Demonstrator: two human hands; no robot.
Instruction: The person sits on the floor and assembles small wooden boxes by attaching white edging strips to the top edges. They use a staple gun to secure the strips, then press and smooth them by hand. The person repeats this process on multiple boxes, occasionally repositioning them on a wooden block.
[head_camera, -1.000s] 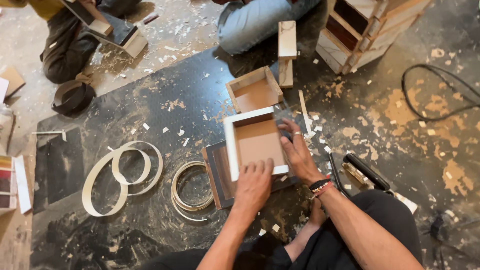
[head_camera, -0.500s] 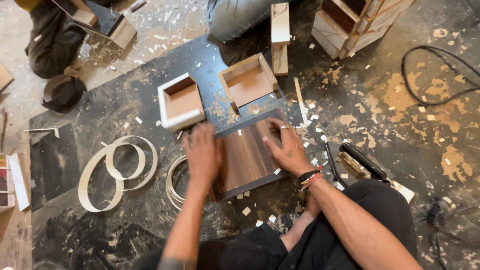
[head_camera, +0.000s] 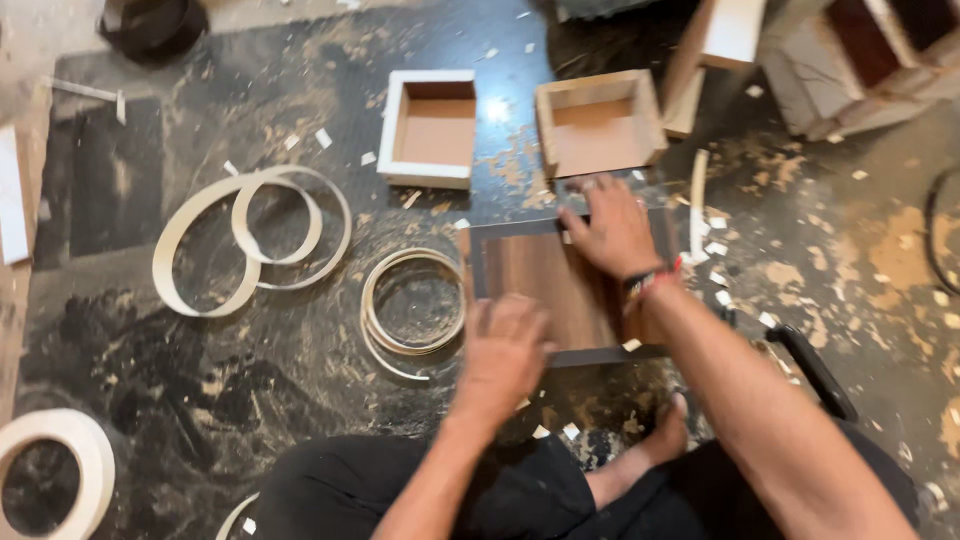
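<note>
Both hands, left (head_camera: 503, 352) and right (head_camera: 612, 228), press flat, unclenched, on the wood-grain panel (head_camera: 550, 285), grain running away.

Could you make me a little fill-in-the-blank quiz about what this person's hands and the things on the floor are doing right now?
1. Both hands rest on a flat ____-coloured wooden panel.
2. The right hand wears a band on its ____.
3. The white-edged box lies to the ____ of the plain wooden box.
4. Left of the left hand lies a ____ of edging strip.

Missing words: brown; wrist; left; coil
</note>
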